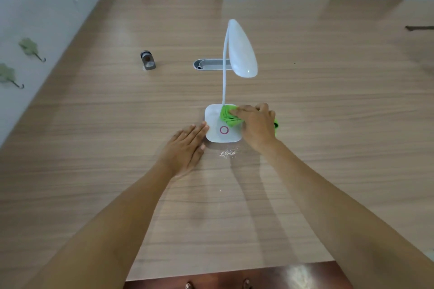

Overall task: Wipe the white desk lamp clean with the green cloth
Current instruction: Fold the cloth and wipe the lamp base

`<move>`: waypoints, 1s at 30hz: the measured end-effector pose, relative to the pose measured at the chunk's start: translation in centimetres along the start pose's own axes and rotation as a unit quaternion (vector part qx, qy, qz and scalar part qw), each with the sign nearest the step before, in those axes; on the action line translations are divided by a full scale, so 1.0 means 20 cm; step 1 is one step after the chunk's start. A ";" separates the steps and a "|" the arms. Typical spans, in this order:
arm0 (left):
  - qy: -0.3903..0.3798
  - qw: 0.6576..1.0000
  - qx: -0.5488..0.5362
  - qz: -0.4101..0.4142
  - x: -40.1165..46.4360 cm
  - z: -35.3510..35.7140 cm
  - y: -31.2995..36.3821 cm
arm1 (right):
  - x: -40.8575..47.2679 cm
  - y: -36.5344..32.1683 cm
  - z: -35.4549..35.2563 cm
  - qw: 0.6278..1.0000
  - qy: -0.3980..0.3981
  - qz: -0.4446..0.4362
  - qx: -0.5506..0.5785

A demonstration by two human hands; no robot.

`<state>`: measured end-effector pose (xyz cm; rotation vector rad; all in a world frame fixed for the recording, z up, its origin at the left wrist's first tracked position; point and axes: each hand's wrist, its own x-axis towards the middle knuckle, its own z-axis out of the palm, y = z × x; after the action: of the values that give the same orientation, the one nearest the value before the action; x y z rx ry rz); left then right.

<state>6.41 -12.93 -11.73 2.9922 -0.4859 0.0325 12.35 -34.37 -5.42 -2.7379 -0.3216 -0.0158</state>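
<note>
The white desk lamp stands mid-table, its thin neck rising from a square white base that has a pink ring on it. A folded green cloth lies on the base's far right corner, beside the neck. My right hand presses down on the cloth and holds it; part of the cloth sticks out behind the hand. My left hand rests flat on the table, fingers together, with its fingertips touching the base's left edge.
White crumbs lie on the wooden table just in front of the base. A small metal object stands at the back left. A grey oval cable slot sits behind the lamp. Two dark chairs stand beyond the far edge.
</note>
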 end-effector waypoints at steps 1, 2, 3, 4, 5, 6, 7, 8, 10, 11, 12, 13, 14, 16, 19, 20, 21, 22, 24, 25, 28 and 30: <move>-0.001 1.000 0.001 0.000 0.00 0.00 0.00 | 0.00 0.01 0.02 1.000 -0.024 0.003 0.007; -0.001 1.000 0.001 0.001 0.00 0.00 0.00 | -0.02 0.01 0.03 0.999 -0.039 0.002 0.007; -0.001 1.000 -0.001 0.003 0.00 0.00 0.00 | -0.07 0.02 0.03 0.999 -0.047 -0.009 -0.006; -0.001 1.000 -0.002 0.003 0.00 0.00 0.00 | -0.13 0.02 0.02 0.998 -0.052 -0.034 -0.031; 0.000 1.000 -0.002 0.002 0.00 0.01 0.00 | -0.19 0.03 0.01 0.994 -0.063 -0.065 -0.053; 0.001 1.000 0.000 0.000 0.00 0.01 0.00 | -0.23 0.03 -0.02 0.991 -0.084 -0.083 -0.063; 0.003 1.000 0.000 -0.001 0.00 0.01 0.00 | -0.25 0.04 -0.06 0.990 -0.095 -0.084 -0.053; 0.003 1.000 -0.001 -0.002 0.01 0.01 0.00 | -0.24 0.05 -0.10 0.994 -0.085 -0.069 -0.026; -0.001 1.000 -0.006 -0.002 0.00 0.01 0.00 | -0.16 0.03 -0.17 0.997 -0.016 -0.005 0.071; -0.001 1.000 -0.007 -0.002 0.00 0.01 0.00 | -0.10 0.01 -0.20 0.991 0.002 0.045 0.122; 0.001 1.000 -0.008 -0.003 0.00 0.00 0.00 | -0.04 -0.03 -0.21 0.980 0.009 0.096 0.172; 0.002 1.000 -0.008 -0.003 0.01 0.00 0.00 | 0.02 -0.06 -0.21 0.965 0.005 0.141 0.223; 0.002 1.000 -0.008 -0.003 0.01 0.00 0.00 | 0.06 -0.09 -0.20 0.946 -0.003 0.173 0.275; 0.001 1.000 -0.009 -0.002 0.01 0.00 0.01 | 0.12 -0.13 -0.13 0.914 -0.020 0.217 0.342; 0.005 1.000 -0.007 -0.004 0.00 -0.01 0.01 | 0.12 -0.05 -0.05 0.906 -0.021 0.263 0.331; 0.004 1.000 -0.005 -0.004 0.00 -0.01 0.01 | 0.11 -0.01 -0.05 0.911 -0.020 0.275 0.305; 0.004 1.000 -0.005 -0.004 0.00 -0.01 0.01 | 0.10 0.03 -0.07 0.918 -0.017 0.285 0.276; 0.004 1.000 -0.007 -0.005 0.00 -0.01 0.01 | 0.10 0.07 -0.09 0.921 -0.007 0.296 0.254; 0.001 1.000 -0.009 -0.007 0.00 -0.01 0.02 | 0.11 0.11 -0.14 0.919 0.021 0.307 0.246; -0.001 1.000 -0.009 -0.008 0.00 -0.01 0.02 | 0.12 0.10 -0.15 0.916 0.035 0.301 0.264; -0.002 1.000 -0.005 -0.005 0.00 -0.01 0.01 | 0.17 0.03 -0.11 0.883 0.017 0.285 0.372; 0.001 1.000 -0.007 -0.003 0.00 -0.01 0.01 | 0.18 0.01 -0.05 0.889 -0.012 0.272 0.368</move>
<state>6.32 -13.07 -11.60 2.9799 -0.4746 0.0318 15.84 -34.09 -4.44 -1.9771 0.3789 0.2408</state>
